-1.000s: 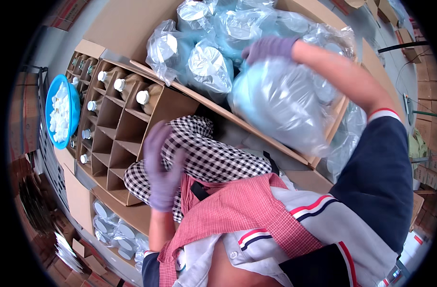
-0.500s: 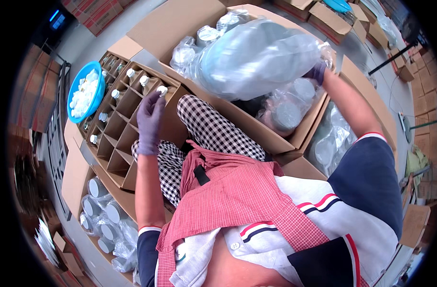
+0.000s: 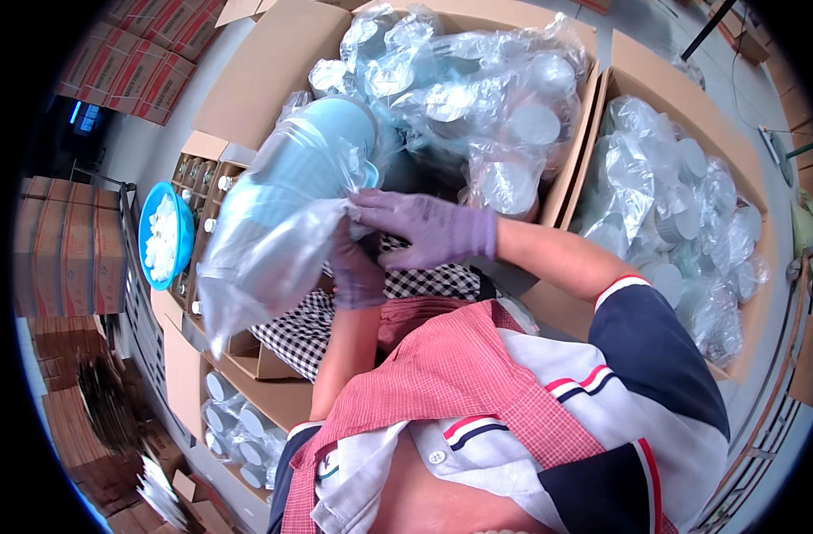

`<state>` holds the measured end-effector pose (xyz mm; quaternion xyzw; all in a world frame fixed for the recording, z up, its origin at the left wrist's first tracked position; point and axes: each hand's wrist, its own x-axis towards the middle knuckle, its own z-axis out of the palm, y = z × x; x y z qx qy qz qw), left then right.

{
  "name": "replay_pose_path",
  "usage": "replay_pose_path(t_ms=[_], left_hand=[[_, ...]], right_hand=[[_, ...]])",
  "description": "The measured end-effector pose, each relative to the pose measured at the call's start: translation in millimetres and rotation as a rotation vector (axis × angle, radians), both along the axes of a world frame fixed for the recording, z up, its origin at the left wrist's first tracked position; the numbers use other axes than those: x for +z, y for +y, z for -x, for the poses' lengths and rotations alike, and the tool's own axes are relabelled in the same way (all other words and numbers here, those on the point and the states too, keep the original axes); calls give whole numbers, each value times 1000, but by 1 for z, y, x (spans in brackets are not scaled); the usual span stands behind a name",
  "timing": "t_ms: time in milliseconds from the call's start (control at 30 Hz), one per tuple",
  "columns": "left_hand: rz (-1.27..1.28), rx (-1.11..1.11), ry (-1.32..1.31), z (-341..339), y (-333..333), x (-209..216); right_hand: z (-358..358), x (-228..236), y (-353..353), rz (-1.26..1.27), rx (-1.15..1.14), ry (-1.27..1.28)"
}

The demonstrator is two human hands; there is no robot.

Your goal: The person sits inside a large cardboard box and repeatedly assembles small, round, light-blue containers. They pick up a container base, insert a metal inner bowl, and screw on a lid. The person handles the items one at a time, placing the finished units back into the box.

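Two gloved hands: left hand (image 3: 357,274) closed on gathered, crinkled film of a clear plastic bag (image 3: 262,258); right hand (image 3: 429,230) half-curled, fingertips at the film, pinch hard to confirm. Smooth, pale-blue cylindrical container (image 3: 313,138) inside, tilted, by an open cardboard carton (image 3: 264,71).

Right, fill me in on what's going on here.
A person in purple gloves has the left hand and right hand at one edge of a clear plastic bag around a light-blue cylindrical container. In this view, the bag partly hides the divided carton of white-capped bottles. More bagged containers lie in the open carton ahead; a blue basin of white caps sits on the left.
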<state>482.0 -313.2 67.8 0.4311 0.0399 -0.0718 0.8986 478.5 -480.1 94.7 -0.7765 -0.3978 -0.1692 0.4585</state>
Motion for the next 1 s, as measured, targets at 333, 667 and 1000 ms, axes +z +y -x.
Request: replay_pose_path(t_ms=[333, 667, 1000], left_hand=[[12, 112, -148, 30, 148, 119], [-814, 575, -389, 195, 319, 189], [-1615, 196, -475, 83, 189, 30]], right_hand=[[-172, -160, -77, 1501, -625, -145], [-190, -91, -38, 1183, -584, 132], [-250, 42, 198, -348, 204, 723]])
